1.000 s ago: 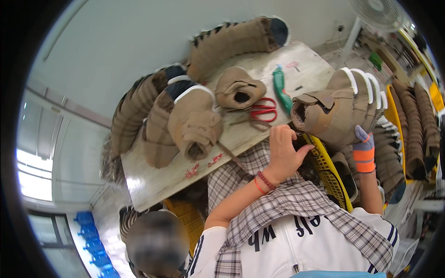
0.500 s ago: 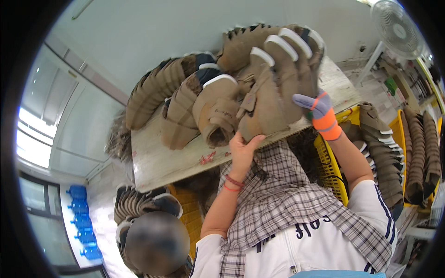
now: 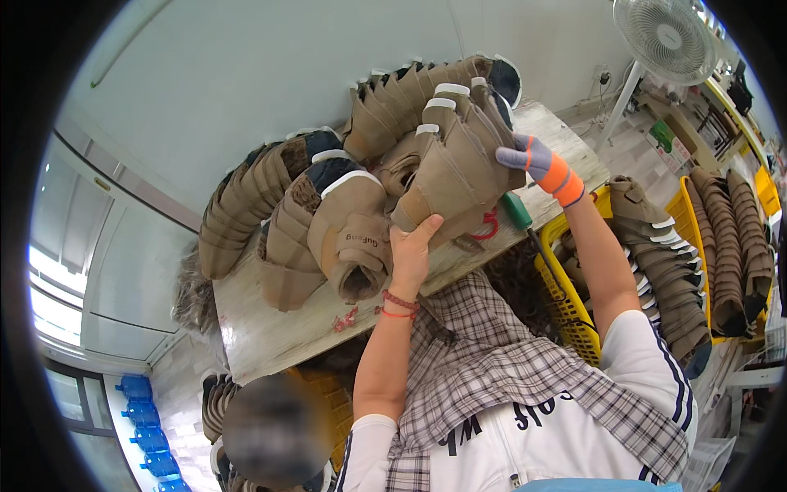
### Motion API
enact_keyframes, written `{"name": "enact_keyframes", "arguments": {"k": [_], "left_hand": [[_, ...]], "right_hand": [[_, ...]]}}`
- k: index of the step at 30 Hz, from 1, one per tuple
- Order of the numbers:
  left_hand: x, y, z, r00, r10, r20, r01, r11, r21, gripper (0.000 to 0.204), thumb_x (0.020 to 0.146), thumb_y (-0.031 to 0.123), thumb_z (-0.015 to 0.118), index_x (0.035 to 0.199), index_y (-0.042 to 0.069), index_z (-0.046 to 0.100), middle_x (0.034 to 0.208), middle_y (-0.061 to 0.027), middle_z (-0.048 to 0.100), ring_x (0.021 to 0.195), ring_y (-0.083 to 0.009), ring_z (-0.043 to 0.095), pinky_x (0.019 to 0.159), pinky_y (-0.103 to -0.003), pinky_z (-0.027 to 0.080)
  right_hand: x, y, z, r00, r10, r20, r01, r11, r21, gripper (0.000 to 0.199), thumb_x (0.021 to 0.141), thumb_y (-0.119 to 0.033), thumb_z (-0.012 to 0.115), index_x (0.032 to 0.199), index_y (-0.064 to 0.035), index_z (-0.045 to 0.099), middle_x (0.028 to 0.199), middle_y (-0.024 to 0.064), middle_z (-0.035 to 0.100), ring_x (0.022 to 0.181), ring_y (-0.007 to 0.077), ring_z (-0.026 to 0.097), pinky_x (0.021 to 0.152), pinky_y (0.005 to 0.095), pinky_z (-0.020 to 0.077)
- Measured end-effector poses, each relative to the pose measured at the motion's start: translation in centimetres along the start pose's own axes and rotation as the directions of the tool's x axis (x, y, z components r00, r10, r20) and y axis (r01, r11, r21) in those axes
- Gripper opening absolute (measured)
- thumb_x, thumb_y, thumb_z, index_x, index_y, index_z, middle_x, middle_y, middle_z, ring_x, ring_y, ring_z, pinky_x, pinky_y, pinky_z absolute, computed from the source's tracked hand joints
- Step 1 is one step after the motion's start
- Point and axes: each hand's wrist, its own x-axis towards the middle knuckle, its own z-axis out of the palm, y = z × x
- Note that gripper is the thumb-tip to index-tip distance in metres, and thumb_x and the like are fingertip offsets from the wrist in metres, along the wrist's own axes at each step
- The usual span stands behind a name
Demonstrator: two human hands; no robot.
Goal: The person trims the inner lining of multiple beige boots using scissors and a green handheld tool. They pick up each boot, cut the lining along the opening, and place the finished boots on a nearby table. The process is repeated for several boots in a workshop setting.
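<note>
Matt tan suede-like shoe uppers [image 3: 451,176] with white cloth tabs, knit grey-orange glove on right hand [image 3: 541,168], worn pale wooden table [image 3: 270,336], yellow plastic crate [image 3: 561,295].

This is a shoe workshop, a small factory floor by the look of it. Tan shoe uppers [image 3: 443,164] lie in long nested rows across a worn worktable [image 3: 270,328], far more than any home would hold. Yellow crates [image 3: 566,295] beside the table are packed with more rows of the same uppers, and further rows lie along the right side. Red scissors [image 3: 489,225] and a green-handled tool [image 3: 516,211] sit on the table. A pedestal fan [image 3: 664,37] stands on the tiled floor, and blue crates [image 3: 147,410] are stacked by the wall.
</note>
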Motion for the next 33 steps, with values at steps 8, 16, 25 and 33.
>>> {"name": "enact_keyframes", "arguments": {"k": [8, 16, 25, 33], "left_hand": [[3.4, 0.5, 2.0, 0.985, -0.082, 0.150, 0.066, 0.992, 0.106, 0.036, 0.084, 0.013, 0.062, 0.114, -0.005, 0.054, 0.110, -0.0060, 0.059, 0.098, -0.0133, 0.053, 0.084, -0.027, 0.043], [2.6, 2.9, 2.1, 0.998, 0.056, -0.014, -0.058, 0.966, -0.252, 0.038, 0.082, 0.012, 0.064, 0.115, -0.002, 0.053, 0.105, -0.0051, 0.060, 0.093, -0.0113, 0.055, 0.081, -0.025, 0.044], [-2.7, 8.6, -6.0, 0.918, 0.096, -0.385, -0.257, 0.883, -0.394, 0.044, 0.088, 0.027, 0.055, 0.125, 0.006, 0.046, 0.127, -0.0095, 0.049, 0.118, -0.0263, 0.044, 0.101, -0.047, 0.034], [-6.8, 12.8, -10.0, 0.862, 0.168, -0.478, -0.398, 0.808, -0.434, 0.038, 0.092, 0.026, 0.047, 0.123, 0.005, 0.049, 0.128, -0.0107, 0.049, 0.119, -0.0274, 0.043, 0.102, -0.048, 0.031]], "right_hand": [[-1.4, 0.6, -3.3, 0.944, -0.287, -0.166, 0.253, 0.947, -0.196, 0.041, 0.071, -0.008, 0.072, 0.108, 0.0033, 0.058, 0.094, 0.0068, 0.065, 0.081, 0.0117, 0.059, 0.075, 0.0262, 0.0490], [-1.3, 0.6, -11.3, 0.779, -0.363, -0.511, 0.406, 0.913, -0.029, 0.036, 0.078, -0.011, 0.066, 0.110, 0.0015, 0.057, 0.096, 0.0076, 0.064, 0.085, 0.0174, 0.060, 0.080, 0.0301, 0.0481], [1.8, 14.2, -18.4, 0.626, -0.166, -0.762, -0.276, 0.867, -0.415, 0.065, 0.071, -0.046, 0.072, 0.114, 0.0004, 0.056, 0.105, 0.0138, 0.063, 0.096, 0.0263, 0.059, 0.084, 0.0315, 0.0448], [1.9, 12.6, 0.6, 0.812, -0.192, -0.550, -0.502, 0.249, -0.828, 0.068, 0.070, -0.057, 0.064, 0.113, -0.0063, 0.051, 0.106, 0.0156, 0.056, 0.100, 0.0323, 0.056, 0.083, 0.0406, 0.0461]]}}
